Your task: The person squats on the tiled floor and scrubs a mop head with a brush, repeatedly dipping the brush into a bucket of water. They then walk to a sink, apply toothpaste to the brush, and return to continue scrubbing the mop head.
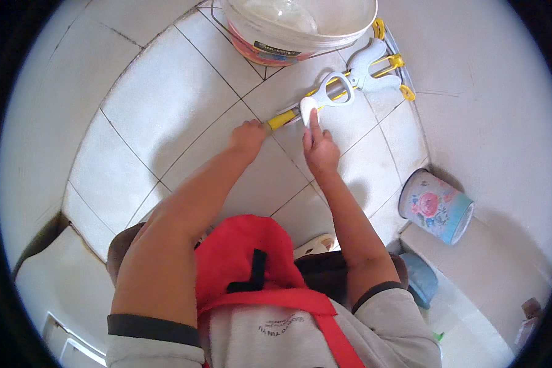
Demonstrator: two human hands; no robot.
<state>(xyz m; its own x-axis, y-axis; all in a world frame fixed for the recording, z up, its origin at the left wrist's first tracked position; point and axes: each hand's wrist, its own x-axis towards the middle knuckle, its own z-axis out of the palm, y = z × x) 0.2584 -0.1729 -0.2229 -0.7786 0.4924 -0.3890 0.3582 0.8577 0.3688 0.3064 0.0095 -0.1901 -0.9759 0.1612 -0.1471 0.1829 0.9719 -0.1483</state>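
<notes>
My left hand (248, 138) is closed around the lower end of a yellow pole (281, 120), part of a mop-like frame with yellow rods and yellow end clips (397, 60). My right hand (322, 149) grips the rounded white end of a pale plastic tool (342, 89), its index finger laid along it. This tool has an oval loop and two curved arms that spread at the far end. It lies over the yellow rods, partly covering them. Whether the two are joined, I cannot tell. Both reach over the white tiled floor (211, 147) toward the far right wall.
A large white bucket (299, 43) with a wire handle and liquid inside stands at the top. Right of me, a flower-printed bin (434, 207) sits near the wall by a ledge (478, 248). A blue plastic item (421, 278) is below it. A white fixture (60, 285) is at left.
</notes>
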